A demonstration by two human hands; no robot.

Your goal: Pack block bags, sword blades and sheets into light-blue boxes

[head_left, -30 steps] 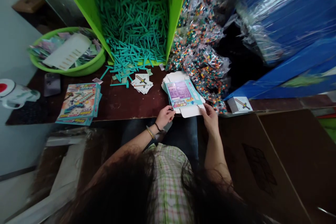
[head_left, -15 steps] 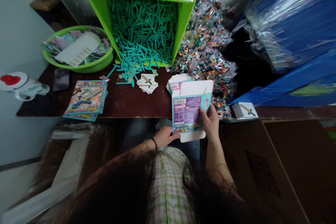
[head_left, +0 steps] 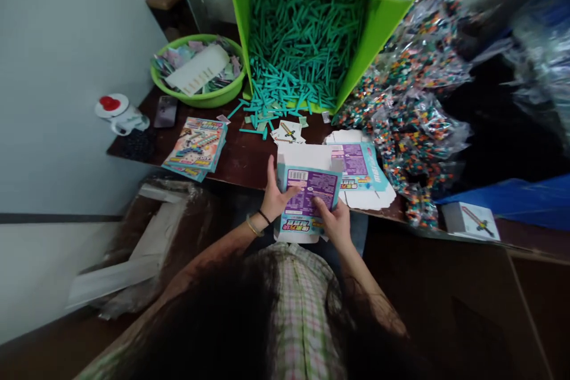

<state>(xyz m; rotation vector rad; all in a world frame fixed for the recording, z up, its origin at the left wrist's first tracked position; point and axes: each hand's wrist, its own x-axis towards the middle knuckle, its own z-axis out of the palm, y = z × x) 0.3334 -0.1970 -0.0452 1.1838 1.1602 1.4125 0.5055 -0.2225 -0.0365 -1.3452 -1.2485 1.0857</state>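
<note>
A blue and purple printed cardboard box is held upright near my lap, its top flaps standing open and its printed back facing me. My left hand grips its left side, thumb across the front. On the lower right, my right hand has its thumb on the purple panel and its fingers around the edge. Just beyond, flat unfolded boxes lie stacked on the table's edge. Small cards with a pixel sword picture lie behind the box.
A green bin spills teal plastic sticks. To its right are bags of small coloured beads. Finished-looking boxes, a phone, a mug and a green basin stand left. A card stack sits right.
The box has moved off the flat stack and opened out from nearly flat. My left hand has shifted up its left side, and my right hand now holds lower. The view has turned left.
</note>
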